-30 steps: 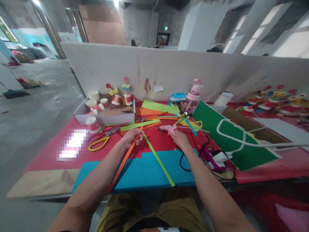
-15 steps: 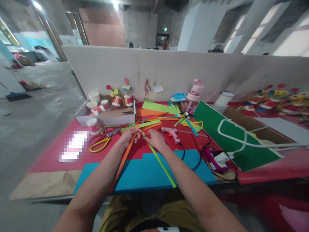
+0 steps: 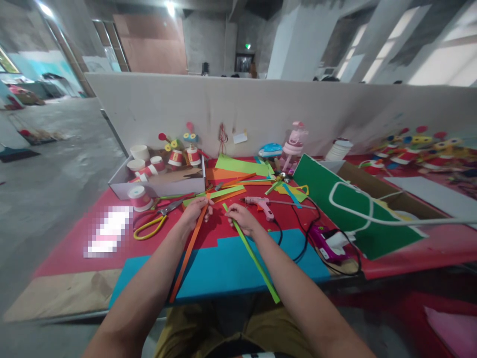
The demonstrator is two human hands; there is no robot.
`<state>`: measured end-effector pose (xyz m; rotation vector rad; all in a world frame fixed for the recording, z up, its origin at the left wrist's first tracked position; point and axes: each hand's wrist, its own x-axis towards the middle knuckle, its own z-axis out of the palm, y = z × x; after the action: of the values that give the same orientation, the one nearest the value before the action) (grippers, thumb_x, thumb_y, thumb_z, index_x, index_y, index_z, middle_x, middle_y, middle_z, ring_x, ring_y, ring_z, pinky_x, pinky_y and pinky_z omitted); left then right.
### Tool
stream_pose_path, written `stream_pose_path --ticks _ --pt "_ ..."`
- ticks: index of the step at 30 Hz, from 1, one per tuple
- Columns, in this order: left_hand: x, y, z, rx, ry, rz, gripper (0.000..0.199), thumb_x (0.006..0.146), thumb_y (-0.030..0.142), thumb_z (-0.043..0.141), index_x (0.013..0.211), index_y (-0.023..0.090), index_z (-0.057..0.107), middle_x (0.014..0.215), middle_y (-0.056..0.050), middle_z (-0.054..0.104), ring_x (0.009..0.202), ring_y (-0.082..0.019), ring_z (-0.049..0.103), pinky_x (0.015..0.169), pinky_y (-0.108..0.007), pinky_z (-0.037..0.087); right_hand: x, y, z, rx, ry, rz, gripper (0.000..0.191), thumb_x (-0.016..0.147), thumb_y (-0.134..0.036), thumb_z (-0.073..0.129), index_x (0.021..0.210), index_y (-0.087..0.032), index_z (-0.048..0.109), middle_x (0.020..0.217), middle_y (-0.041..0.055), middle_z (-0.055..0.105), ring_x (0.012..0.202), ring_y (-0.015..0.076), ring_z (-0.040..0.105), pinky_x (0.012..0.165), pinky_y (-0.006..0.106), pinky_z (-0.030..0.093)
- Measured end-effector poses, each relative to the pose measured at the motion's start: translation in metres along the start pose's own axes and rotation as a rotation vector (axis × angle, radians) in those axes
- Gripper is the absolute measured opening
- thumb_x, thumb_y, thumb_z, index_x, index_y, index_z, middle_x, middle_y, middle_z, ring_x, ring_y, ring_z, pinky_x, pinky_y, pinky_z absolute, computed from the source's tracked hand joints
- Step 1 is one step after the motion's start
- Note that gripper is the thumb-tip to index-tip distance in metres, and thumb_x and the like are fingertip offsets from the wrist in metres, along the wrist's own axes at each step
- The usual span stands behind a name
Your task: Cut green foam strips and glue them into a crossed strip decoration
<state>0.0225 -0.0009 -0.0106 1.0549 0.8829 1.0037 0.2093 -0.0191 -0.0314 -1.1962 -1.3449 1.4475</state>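
Between the fingers of my left hand (image 3: 197, 211) is the upper end of an orange paper strip (image 3: 189, 252), which slants down toward the table's front edge. My right hand (image 3: 241, 217) pinches a green paper strip (image 3: 257, 263) near its top; its long end hangs past the front edge beside my forearm. A small gap separates the two hands over the red table covering. Just right of my right hand lies a pink glue gun (image 3: 263, 206). Scissors with yellow handles (image 3: 151, 227) rest left of my left hand. More green paper (image 3: 233, 193) lies just beyond my hands.
A white box (image 3: 156, 188) with paper cups and cup figures stands back left; a paper cup (image 3: 140, 198) is in front of it. Blue sheet (image 3: 223, 271) covers the front edge. At right are a purple power strip (image 3: 328, 243), black cables and a green board (image 3: 346, 214).
My right hand has moved apart from my left, drawing the green strip's top end away from the orange strip. The whole view has shifted slightly.
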Motion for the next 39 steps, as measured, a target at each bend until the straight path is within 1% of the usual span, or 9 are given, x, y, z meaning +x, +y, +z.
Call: stream_pose_path --ticks 2,5,9,13,16,22,31,35,39 --pt "0.000 0.000 0.000 0.010 0.000 -0.006 0.017 0.084 0.030 0.050 0.081 0.014 0.053 0.051 -0.001 0.057 0.035 -0.010 0.043 0.035 -0.021 0.036 -0.008 0.000 -0.014 -0.142 0.061 -0.048 0.006 0.070 -0.022 0.051 0.073 -0.022 0.045 0.052 -0.0057 0.050 0.046 0.0120 0.049 0.046 0.023 0.040" --pt "0.000 -0.002 0.001 0.027 -0.005 -0.025 0.018 0.084 0.032 0.051 0.081 0.014 0.054 0.051 -0.001 0.057 0.035 -0.010 0.044 0.035 -0.022 0.036 -0.024 -0.002 -0.037 -0.570 0.224 -0.333 0.005 0.066 -0.016 0.051 0.069 -0.020 0.051 0.067 -0.0002 0.059 0.064 0.0157 0.056 0.061 0.027 0.045" --pt "0.000 -0.004 0.001 0.048 -0.024 -0.043 0.020 0.084 0.034 0.051 0.081 0.014 0.055 0.053 -0.001 0.057 0.035 -0.010 0.045 0.035 -0.022 0.036 -0.043 -0.009 -0.057 -0.875 0.212 -0.557 0.010 0.071 -0.014 0.050 0.073 -0.020 0.058 0.080 0.0047 0.065 0.085 0.0199 0.058 0.079 0.032 0.044" --pt "0.000 -0.005 0.002 0.059 -0.022 -0.047 0.021 0.084 0.034 0.051 0.081 0.014 0.055 0.053 -0.001 0.057 0.035 -0.010 0.045 0.036 -0.022 0.035 -0.041 -0.014 -0.075 -1.120 0.237 -0.585 0.014 0.082 -0.020 0.049 0.078 -0.020 0.063 0.094 0.0087 0.069 0.103 0.0240 0.056 0.097 0.041 0.034" --pt "0.000 -0.005 0.002 0.066 -0.022 -0.057 0.020 0.084 0.034 0.051 0.081 0.015 0.055 0.052 -0.001 0.058 0.035 -0.011 0.045 0.035 -0.022 0.035 -0.033 -0.010 -0.089 -1.228 0.216 -0.433 0.021 0.086 -0.022 0.046 0.076 -0.020 0.064 0.094 0.0078 0.070 0.096 0.0228 0.059 0.098 0.043 0.031" --pt "0.000 -0.005 0.003 0.062 -0.035 -0.062 0.021 0.084 0.034 0.052 0.081 0.014 0.055 0.052 -0.002 0.058 0.034 -0.011 0.045 0.035 -0.022 0.036 -0.026 0.005 -0.097 -1.135 0.218 -0.365 0.024 0.088 -0.022 0.045 0.080 -0.018 0.067 0.090 0.0074 0.071 0.090 0.0190 0.061 0.080 0.027 0.040" --pt "0.000 -0.007 0.001 0.066 -0.054 -0.053 0.023 0.083 0.037 0.053 0.081 0.014 0.056 0.053 -0.002 0.058 0.035 -0.010 0.046 0.036 -0.021 0.036 -0.013 0.000 -0.110 -1.152 0.287 -0.319 0.022 0.084 -0.017 0.048 0.074 -0.018 0.068 0.084 0.0076 0.070 0.083 0.0192 0.061 0.079 0.028 0.042" --pt "0.001 -0.007 0.001 0.072 -0.049 -0.060 0.025 0.082 0.039 0.055 0.082 0.014 0.056 0.052 -0.002 0.059 0.035 -0.010 0.046 0.037 -0.021 0.036 -0.018 -0.026 -0.084 -1.010 0.317 -0.425 0.019 0.083 -0.019 0.050 0.071 -0.019 0.064 0.085 0.0079 0.070 0.090 0.0215 0.061 0.083 0.033 0.042" --pt "0.002 -0.005 0.003 0.077 -0.016 -0.052 0.024 0.082 0.038 0.056 0.085 0.014 0.055 0.050 -0.002 0.059 0.033 -0.010 0.045 0.035 -0.021 0.036 -0.007 -0.045 -0.033 -0.491 0.122 -0.403 0.024 0.082 -0.020 0.050 0.106 -0.022 0.055 0.071 -0.0005 0.068 0.070 0.0160 0.064 0.071 0.029 0.047"
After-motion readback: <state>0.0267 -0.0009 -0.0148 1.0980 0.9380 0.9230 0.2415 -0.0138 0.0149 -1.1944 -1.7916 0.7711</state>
